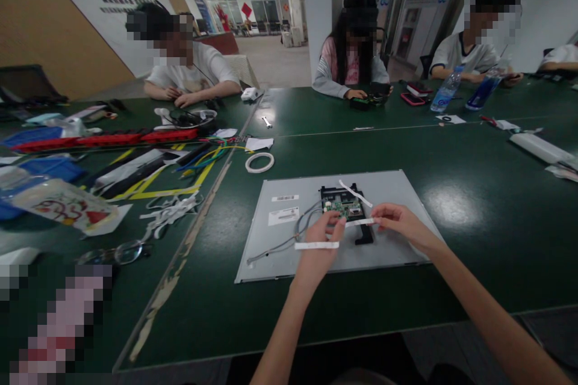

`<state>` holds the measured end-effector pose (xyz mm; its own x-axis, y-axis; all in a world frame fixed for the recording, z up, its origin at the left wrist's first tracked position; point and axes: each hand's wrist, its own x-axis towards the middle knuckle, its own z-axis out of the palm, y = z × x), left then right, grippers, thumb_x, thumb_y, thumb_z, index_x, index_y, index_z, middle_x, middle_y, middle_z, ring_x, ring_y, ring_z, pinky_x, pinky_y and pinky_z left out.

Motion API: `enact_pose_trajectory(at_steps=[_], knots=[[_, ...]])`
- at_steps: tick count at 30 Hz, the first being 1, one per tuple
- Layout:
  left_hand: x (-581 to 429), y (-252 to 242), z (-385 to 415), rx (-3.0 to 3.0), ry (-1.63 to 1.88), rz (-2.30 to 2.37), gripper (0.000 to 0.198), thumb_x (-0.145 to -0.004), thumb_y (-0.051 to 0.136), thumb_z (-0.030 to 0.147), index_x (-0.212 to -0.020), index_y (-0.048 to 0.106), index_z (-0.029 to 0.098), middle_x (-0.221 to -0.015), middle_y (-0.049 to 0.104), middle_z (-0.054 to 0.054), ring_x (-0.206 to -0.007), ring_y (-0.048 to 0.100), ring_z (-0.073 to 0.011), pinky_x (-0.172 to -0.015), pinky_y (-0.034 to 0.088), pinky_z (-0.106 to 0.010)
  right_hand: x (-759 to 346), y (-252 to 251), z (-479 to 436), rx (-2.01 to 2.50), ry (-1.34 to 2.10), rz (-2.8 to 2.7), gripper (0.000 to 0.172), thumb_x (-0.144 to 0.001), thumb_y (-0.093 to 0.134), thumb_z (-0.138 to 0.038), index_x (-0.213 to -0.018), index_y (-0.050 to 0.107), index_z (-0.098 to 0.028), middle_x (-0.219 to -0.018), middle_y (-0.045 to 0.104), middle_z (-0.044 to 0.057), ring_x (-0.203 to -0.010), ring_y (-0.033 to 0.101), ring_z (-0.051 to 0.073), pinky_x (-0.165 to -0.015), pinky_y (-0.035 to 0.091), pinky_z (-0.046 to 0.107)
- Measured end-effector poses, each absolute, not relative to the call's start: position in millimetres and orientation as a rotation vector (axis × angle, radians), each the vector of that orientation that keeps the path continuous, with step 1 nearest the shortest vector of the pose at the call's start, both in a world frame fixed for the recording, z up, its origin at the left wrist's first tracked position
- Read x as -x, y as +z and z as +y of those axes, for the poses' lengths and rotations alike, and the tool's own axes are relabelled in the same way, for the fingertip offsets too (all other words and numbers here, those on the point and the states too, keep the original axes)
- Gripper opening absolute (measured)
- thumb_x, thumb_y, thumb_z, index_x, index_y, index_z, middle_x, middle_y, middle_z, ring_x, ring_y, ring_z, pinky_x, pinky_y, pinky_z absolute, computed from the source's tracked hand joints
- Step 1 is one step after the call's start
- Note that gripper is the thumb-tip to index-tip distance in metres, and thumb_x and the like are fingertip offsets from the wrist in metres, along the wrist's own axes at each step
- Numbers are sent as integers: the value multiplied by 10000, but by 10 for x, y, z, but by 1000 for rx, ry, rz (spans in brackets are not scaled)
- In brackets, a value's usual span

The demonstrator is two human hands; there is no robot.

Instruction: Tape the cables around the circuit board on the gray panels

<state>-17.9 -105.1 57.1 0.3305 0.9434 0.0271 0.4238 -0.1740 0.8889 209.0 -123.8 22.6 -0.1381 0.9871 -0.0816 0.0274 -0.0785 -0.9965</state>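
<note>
A grey flat panel point(388, 192) lies on the table with a black plastic bracket point(365, 234) and a green circuit board point(332, 209) on it. Over the board, a short strip of white tape point(360, 222) stretches between my two hands. My left hand point(321, 237) is closed at the strip's left end, and my right hand point(400, 224) pinches its right end. Another strip of tape point(316, 245) sticks across the back of my left hand. A third strip point(356, 193) lies slanted over the bracket's upper edge. Grey cables point(282, 245) run left from the board, partly behind my left hand.
Left of the panel are a white tape roll point(259, 162), coloured wires point(203, 159), glasses point(129, 252) and a plastic package point(67, 204). A small wrench point(267, 123) lies farther back. Several people sit across the table, near two bottles point(447, 90).
</note>
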Motion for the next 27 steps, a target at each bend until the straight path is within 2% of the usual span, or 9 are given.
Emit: enact_pose_trajectory(at_steps=[4,9,15,19,27], knots=[[3,497,-963,-1659,704,1046,262,-824,490,358,-936,592,144,-836,625,-36,-620,586,-119,-548,461,-218,-2096,226,-1241,1199,1377,-1307,296,-737,665,-378,-945,620,-172,-885,594,33,-807,563,146,-701,466,263],[-24,459,-919,-1801,697,1001,157,-780,515,252,-777,629,144,-706,618,-9,-635,542,-118,-579,414,-209,-2084,258,-1248,1258,1348,-1414,303,-769,626,-392,-978,630,-173,-864,611,30,-774,560,141,-677,448,256],[-56,401,-939,-1937,739,1083,117,-763,520,194,-760,631,157,-691,612,0,-640,524,-117,-588,386,-212,-2066,216,-1229,1337,1259,-1558,262,-768,611,-375,-912,668,-164,-914,656,52,-845,588,180,-776,446,301],[-128,328,-943,-2010,771,1239,104,-764,521,180,-764,624,168,-713,625,-4,-654,542,-122,-603,385,-220,-2097,122,-1200,1456,1073,-1568,215,-769,595,-359,-817,665,-161,-814,656,38,-762,590,170,-718,445,285],[-238,303,-993,-2075,736,1382,118,-808,476,195,-741,567,161,-689,599,-11,-618,530,-122,-564,345,-224,-2094,92,-1197,1551,844,-1669,220,-794,557,-368,-808,666,-177,-798,643,25,-731,574,159,-671,423,267]])
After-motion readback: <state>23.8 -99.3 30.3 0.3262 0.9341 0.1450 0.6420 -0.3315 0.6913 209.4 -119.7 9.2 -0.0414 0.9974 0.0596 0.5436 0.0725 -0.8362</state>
